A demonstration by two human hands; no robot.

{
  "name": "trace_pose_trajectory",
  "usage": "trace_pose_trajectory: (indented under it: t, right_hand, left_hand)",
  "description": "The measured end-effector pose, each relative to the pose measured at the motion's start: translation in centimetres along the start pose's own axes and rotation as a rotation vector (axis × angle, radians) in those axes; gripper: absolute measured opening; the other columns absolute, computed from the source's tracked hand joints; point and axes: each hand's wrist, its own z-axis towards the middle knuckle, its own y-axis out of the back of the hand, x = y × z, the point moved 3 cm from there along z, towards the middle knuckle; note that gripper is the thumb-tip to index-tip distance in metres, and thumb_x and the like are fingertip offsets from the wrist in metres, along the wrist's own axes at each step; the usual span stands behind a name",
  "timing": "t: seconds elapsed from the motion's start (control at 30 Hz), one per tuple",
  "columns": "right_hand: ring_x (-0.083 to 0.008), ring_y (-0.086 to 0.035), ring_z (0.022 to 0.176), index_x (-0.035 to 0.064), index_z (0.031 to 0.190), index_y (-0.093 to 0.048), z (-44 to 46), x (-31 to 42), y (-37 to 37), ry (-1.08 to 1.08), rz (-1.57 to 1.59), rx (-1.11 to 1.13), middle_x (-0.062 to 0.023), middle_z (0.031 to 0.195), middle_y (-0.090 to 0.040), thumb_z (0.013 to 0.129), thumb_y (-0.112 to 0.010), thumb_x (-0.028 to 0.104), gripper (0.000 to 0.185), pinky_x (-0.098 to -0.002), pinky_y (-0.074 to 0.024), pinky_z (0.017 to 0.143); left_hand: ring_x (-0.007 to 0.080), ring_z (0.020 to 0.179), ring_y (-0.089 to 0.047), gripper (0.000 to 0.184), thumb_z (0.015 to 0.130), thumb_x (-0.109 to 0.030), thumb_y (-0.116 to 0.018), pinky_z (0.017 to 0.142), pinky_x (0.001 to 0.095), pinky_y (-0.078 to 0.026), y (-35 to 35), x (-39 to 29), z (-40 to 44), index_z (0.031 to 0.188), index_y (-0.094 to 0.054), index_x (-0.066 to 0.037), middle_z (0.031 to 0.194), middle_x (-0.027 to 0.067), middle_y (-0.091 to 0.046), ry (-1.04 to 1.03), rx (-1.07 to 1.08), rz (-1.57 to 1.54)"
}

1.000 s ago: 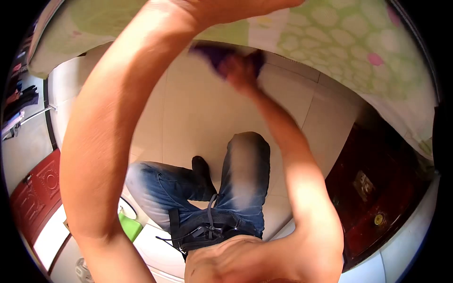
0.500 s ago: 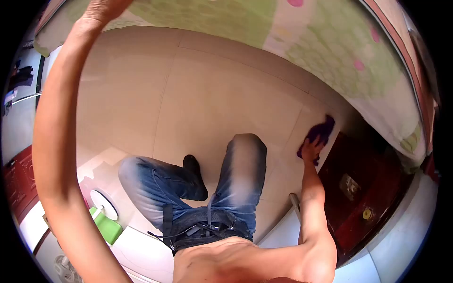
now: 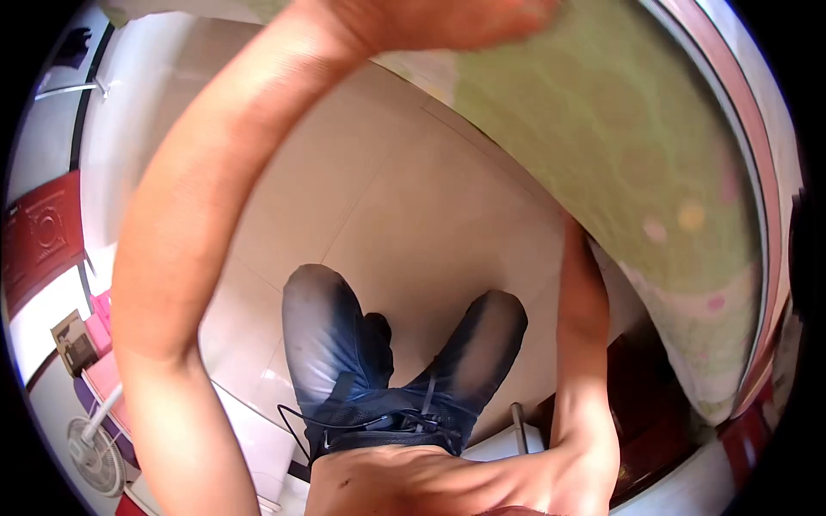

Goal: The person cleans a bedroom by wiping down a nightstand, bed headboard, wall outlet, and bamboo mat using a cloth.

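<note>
My left hand (image 3: pixel 465 24) is raised at the top of the view, close in front of the green patterned bed cover (image 3: pixel 594 112). It is blurred and partly cut off, so its fingers cannot be made out. My right forearm (image 3: pixel 582 292) reaches down and forward to the cover's hanging edge. My right hand is hidden beneath that edge, and so is anything in it. The purple cloth is not visible now. Below the cover lies the beige tiled floor (image 3: pixel 404 189), with my bent knees in jeans (image 3: pixel 323 318) over it.
A dark red wooden panel (image 3: pixel 645 413) stands at the lower right, beside the bed. At the lower left are a white fan (image 3: pixel 95 456) and a pink item (image 3: pixel 101 322). A carved red panel (image 3: pixel 43 232) is at the far left.
The view has turned and the bed cover fills more of the right side. My left arm has swung rightward across the top. My right hand, earlier on a purple cloth on the floor, has gone under the cover.
</note>
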Motion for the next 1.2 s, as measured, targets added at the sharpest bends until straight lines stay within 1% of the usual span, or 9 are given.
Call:
trace_pose_trajectory:
  t: [0.2, 0.37, 0.47, 0.73, 0.87, 0.9, 0.97, 1.0, 1.2]
  right_hand:
    - [-0.0412, -0.039, 0.13, 0.0145, 0.136, -0.052, -20.3, 30.8, 1.7, 1.098, 0.188, 0.298, -0.0196, 0.143, -0.043, 0.088, -0.058, 0.045, 0.057, -0.0555, -0.0259, 0.111]
    - [-0.0371, -0.039, 0.132, 0.011, 0.134, -0.054, -31.9, 27.7, 5.0, 1.689, 0.241, 0.632, -0.0163, 0.143, -0.045, 0.088, -0.059, 0.038, 0.054, -0.0528, -0.0258, 0.111]
    - [-0.0347, -0.039, 0.133, 0.0088, 0.133, -0.055, -28.1, 21.1, 4.3, 1.517, 0.236, 0.636, -0.0143, 0.144, -0.046, 0.089, -0.06, 0.034, 0.052, -0.0511, -0.0258, 0.112]
    - [-0.0391, -0.029, 0.138, 0.0028, 0.144, -0.036, -7.2, -2.6, 3.4, 0.262, -0.249, 0.249, -0.0245, 0.148, -0.035, 0.096, -0.05, 0.035, 0.06, -0.0507, -0.0202, 0.114]
    - [-0.0439, -0.015, 0.142, 0.0045, 0.149, -0.031, -9.8, -3.2, -3.4, 0.092, -0.133, 0.243, -0.0269, 0.154, -0.021, 0.096, -0.05, 0.034, 0.063, -0.0501, -0.0147, 0.117]
    - [-0.0427, -0.022, 0.141, 0.0051, 0.146, -0.036, -14.2, 5.2, 3.7, 0.161, -0.294, 0.425, -0.0259, 0.152, -0.026, 0.091, -0.056, 0.027, 0.062, -0.0494, -0.0165, 0.116]
    - [-0.036, -0.046, 0.127, 0.0041, 0.136, -0.049, -17.1, 8.4, 1.4, 0.247, 0.428, 0.56, -0.0221, 0.136, -0.049, 0.077, -0.059, 0.009, 0.059, -0.0438, -0.0326, 0.109]
    - [-0.0267, -0.061, 0.102, 0.0016, 0.134, -0.05, -18.2, 9.7, 1.1, 0.097, 0.684, 0.838, -0.0132, 0.114, -0.062, 0.076, -0.061, 0.006, 0.06, -0.0357, -0.0503, 0.088]
    - [-0.0282, -0.065, 0.1, 0.002, 0.134, -0.048, -20.5, 19.0, 22.4, -0.228, 1.69, 1.453, -0.0158, 0.12, -0.061, 0.078, -0.054, 0.005, 0.056, -0.0422, -0.0585, 0.082]
  left_hand:
    - [0.0288, 0.11, -0.059, 0.043, 0.08, -0.039, -0.058, 0.101, 0.0442, -0.042, 2.6, -1.2, 0.5, 0.106, -0.066, -0.006, 0.11, 0.0122, -0.065, 0.342, 0.132, -0.153]
    - [0.0236, 0.107, -0.061, 0.036, 0.075, -0.042, -0.063, 0.102, 0.0394, -0.041, 2.5, -1.7, -0.7, 0.089, -0.071, -0.01, 0.098, 0.0039, -0.067, 0.441, 0.022, -0.162]
    - [0.0233, 0.106, -0.061, 0.036, 0.075, -0.042, -0.063, 0.102, 0.0392, -0.041, 2.2, -1.7, -1.1, 0.091, -0.07, -0.01, 0.097, 0.0039, -0.067, 0.459, -0.017, -0.203]
    - [0.0218, 0.11, -0.059, 0.037, 0.072, -0.038, -0.064, 0.103, 0.048, -0.037, 3.7, -1.7, -1.6, 0.101, -0.068, -0.016, 0.111, 0.0025, -0.065, 0.565, 0.033, -0.031]
    - [0.0248, 0.117, -0.055, 0.038, 0.074, -0.037, -0.062, 0.105, 0.0517, -0.035, 3.1, -2.0, -1.9, 0.107, -0.066, -0.017, 0.118, 0.0042, -0.063, 0.63, 0.073, 0.034]
    - [0.025, 0.119, -0.054, 0.039, 0.075, -0.036, -0.061, 0.106, 0.0518, -0.034, 2.9, -1.9, -2.2, 0.11, -0.065, -0.017, 0.119, 0.0046, -0.062, 0.64, 0.071, 0.013]
    - [0.0256, 0.125, -0.05, 0.042, 0.08, -0.033, -0.058, 0.107, 0.0508, -0.033, 3.2, -1.9, -1.9, 0.118, -0.061, -0.017, 0.124, 0.0058, -0.06, 0.645, 0.133, -0.053]
    - [0.0259, 0.128, -0.047, 0.044, 0.083, -0.031, -0.056, 0.108, 0.0497, -0.033, 3.8, -2.0, -1.8, 0.124, -0.058, -0.017, 0.128, 0.0066, -0.059, 0.642, 0.198, -0.087]
    - [0.0308, 0.137, -0.032, 0.055, 0.085, -0.031, -0.048, 0.114, 0.0544, -0.02, 1.6, 0.0, -3.0, 0.135, -0.045, -0.01, 0.141, 0.0149, -0.043, 0.525, 0.464, -0.04]
